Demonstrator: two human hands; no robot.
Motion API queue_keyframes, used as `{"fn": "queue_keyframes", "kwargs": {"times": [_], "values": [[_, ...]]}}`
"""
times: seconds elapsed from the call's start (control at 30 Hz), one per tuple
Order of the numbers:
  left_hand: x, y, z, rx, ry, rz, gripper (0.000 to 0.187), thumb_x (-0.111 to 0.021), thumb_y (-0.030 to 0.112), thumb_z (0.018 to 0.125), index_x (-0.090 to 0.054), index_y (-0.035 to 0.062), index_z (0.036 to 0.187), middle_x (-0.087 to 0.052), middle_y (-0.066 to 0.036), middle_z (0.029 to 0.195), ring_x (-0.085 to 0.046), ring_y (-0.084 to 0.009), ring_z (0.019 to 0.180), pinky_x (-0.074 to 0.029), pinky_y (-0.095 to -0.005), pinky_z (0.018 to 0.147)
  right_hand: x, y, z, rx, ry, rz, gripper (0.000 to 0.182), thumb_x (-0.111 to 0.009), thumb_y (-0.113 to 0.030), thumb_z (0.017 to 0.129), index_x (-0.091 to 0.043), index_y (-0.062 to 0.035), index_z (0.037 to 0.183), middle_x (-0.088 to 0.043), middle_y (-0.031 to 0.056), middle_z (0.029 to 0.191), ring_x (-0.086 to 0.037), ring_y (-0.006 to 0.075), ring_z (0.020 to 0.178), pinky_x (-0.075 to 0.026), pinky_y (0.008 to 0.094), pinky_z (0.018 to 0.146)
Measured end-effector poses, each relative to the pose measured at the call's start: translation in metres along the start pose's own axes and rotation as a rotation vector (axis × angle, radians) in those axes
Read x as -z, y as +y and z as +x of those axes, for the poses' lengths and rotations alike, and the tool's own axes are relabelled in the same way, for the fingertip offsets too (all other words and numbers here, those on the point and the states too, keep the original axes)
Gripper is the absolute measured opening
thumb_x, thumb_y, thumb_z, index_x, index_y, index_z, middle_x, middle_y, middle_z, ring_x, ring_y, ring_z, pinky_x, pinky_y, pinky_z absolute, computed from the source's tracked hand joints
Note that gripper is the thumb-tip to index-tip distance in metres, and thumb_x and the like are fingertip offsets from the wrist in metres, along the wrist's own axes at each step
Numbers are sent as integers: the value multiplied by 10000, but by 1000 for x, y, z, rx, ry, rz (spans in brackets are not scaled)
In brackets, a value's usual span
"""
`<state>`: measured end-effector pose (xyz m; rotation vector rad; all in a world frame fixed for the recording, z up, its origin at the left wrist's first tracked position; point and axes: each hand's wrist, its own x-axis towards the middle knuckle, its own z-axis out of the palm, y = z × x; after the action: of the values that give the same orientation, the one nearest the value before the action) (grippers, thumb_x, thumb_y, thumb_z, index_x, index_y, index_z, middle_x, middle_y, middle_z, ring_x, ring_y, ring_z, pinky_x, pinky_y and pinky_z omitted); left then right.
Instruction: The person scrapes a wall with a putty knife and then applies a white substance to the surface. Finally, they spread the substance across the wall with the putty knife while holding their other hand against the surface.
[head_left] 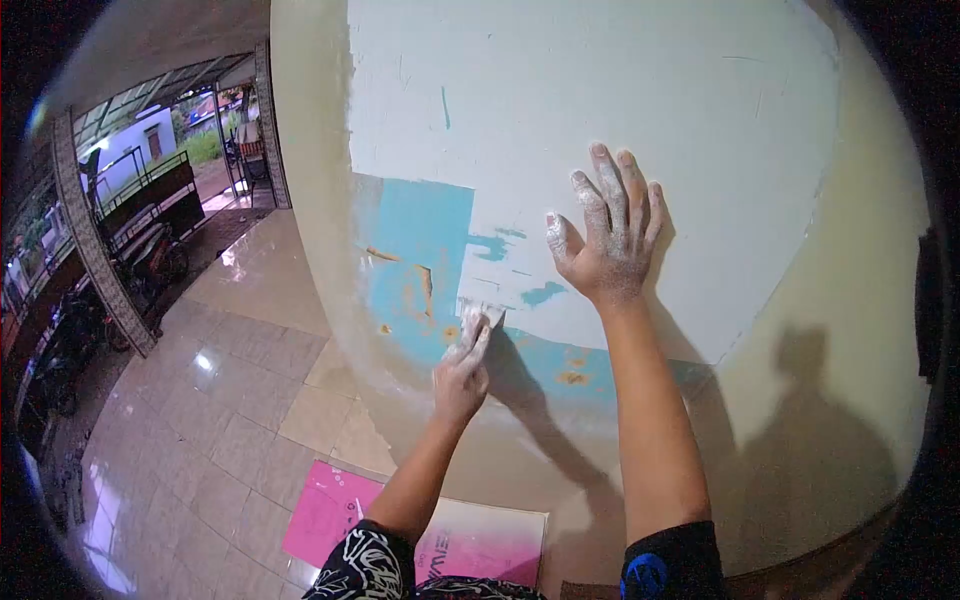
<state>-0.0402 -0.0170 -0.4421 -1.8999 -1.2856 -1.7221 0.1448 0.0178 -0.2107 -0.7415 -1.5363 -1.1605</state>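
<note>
My left hand (462,376) is closed around a putty knife (497,319), its fingers white with dust or filler. The blade rests against the wall at the lower left edge of a white coated patch (640,90); most of its handle is hidden in the hand. Higher and to the right, my right hand (608,245) lies flat on the white patch with fingers spread, holding nothing, also powdered white. Between the hands, small turquoise streaks (543,293) show through the white. A turquoise area (420,220) with brown flaking spots borders the patch at left and below.
A pink and white sheet (330,510) lies on the tiled floor (230,400) below my arms. Patterned pillars (95,230) frame an opening at left, with parked motorbikes (70,340) and a dark gate (150,200) beyond. My shadow falls on the beige wall (870,330) at right.
</note>
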Motion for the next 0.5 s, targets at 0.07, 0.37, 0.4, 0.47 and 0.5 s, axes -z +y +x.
{"fn": "queue_keyframes", "kwargs": {"times": [0.07, 0.37, 0.4, 0.47, 0.5], "values": [[9, 18, 30, -63, 95, -67, 599, -574, -109, 781, -641, 112, 1334, -559, -114, 1464, -694, -324, 990, -563, -375, 805, -1, 0, -1, -1, 11, 11, 435, -637, -407, 882, -619, -172, 1249, -453, 42, 1558, -346, 270, 1476, -216, 574, 1186], [5, 0, 2, -90, 69, 45, 610, -583, -103, 753, -653, 113, 1319, -587, -96, 1436, -694, -329, 918, -562, -390, 767, -1, -2, 0, -4, -16, 9, 442, -638, -402, 882, -613, -173, 1259, -452, 41, 1555, -347, 268, 1475, -209, 568, 1186], [11, 7, 16, -88, 69, 46, 610, -583, -103, 753, -653, 113, 1319, -587, -96, 1436, -694, -329, 918, -562, -390, 767, 0, -2, 0, -4, -17, 11, 442, -638, -402, 882, -613, -173, 1259, -452, 41, 1555, -347, 268, 1475, -209, 568, 1186], [18, 23, 39, -17, 23, -10, 603, -581, -96, 764, -649, 112, 1326, -569, -100, 1454, -692, -333, 934, -563, -394, 780, 2, -3, 2, -6, -15, -7, 439, -636, -408, 884, -617, -171, 1254, -467, 41, 1545, -364, 269, 1465, -211, 558, 1189], [13, 22, 42, -43, 69, -32, 604, -568, -97, 771, -646, 112, 1332, -558, -103, 1464, -688, -338, 941, -563, -397, 786, 1, -3, 2, 4, 3, -31, 430, -628, -411, 889, -624, -169, 1245, -485, 41, 1532, -384, 272, 1454, -216, 553, 1189]]}}
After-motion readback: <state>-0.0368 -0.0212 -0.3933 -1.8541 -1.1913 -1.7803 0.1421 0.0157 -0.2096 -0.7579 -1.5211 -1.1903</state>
